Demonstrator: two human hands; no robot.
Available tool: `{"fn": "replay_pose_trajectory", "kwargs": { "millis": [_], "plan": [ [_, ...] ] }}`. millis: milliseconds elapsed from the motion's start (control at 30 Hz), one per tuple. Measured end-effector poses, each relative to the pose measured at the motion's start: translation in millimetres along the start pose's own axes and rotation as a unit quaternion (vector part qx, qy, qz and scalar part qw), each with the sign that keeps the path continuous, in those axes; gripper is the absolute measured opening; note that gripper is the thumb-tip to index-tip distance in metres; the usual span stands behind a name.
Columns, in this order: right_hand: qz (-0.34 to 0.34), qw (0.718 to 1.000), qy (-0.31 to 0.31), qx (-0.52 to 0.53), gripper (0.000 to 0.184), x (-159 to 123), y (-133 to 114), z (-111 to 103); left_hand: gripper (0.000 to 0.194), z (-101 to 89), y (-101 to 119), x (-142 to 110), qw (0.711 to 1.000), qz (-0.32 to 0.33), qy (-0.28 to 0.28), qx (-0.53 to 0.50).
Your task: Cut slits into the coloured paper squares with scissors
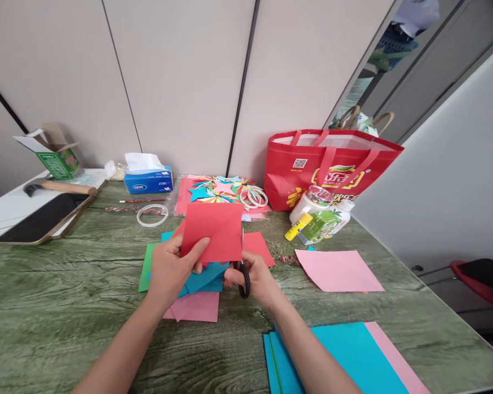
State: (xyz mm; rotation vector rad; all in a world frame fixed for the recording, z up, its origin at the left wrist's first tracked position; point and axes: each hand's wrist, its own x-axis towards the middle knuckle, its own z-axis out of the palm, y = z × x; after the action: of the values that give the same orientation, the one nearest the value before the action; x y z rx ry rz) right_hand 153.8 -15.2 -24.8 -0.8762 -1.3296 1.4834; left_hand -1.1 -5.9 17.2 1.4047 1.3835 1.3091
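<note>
A square of red paper (216,227) is pinched in my left hand (175,265), thumb on its near face. My right hand (252,276) grips a pair of black-handled scissors (244,282), whose blades stand upright along the paper's right edge. Whether the blades have cut into it, I cannot tell. Beneath both hands lies a loose pile of coloured sheets: green paper (147,271) at the left, blue paper (207,280) in the middle, pink paper (199,307) nearest me. Another red sheet (261,246) shows behind my right hand.
Pink paper (339,269) and a stack of blue sheets (353,350) lie to the right. Behind are a blue tissue box (148,180), tape rolls (152,215), a yellow glue stick (298,226), a white bottle (308,205) and a red bag (283,169). A phone (41,218) lies left.
</note>
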Motion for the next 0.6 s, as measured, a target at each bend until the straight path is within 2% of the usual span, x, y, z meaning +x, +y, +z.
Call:
{"fn": "replay_pose_trajectory", "kwargs": {
  "millis": [600],
  "plan": [
    [0.009, 1.0, 0.013, -0.015, 0.026, -0.9, 5.8, -0.4, 0.025, 1.9, 0.6, -1.4, 1.0, 0.005, 0.01, 0.004]
  ]
}}
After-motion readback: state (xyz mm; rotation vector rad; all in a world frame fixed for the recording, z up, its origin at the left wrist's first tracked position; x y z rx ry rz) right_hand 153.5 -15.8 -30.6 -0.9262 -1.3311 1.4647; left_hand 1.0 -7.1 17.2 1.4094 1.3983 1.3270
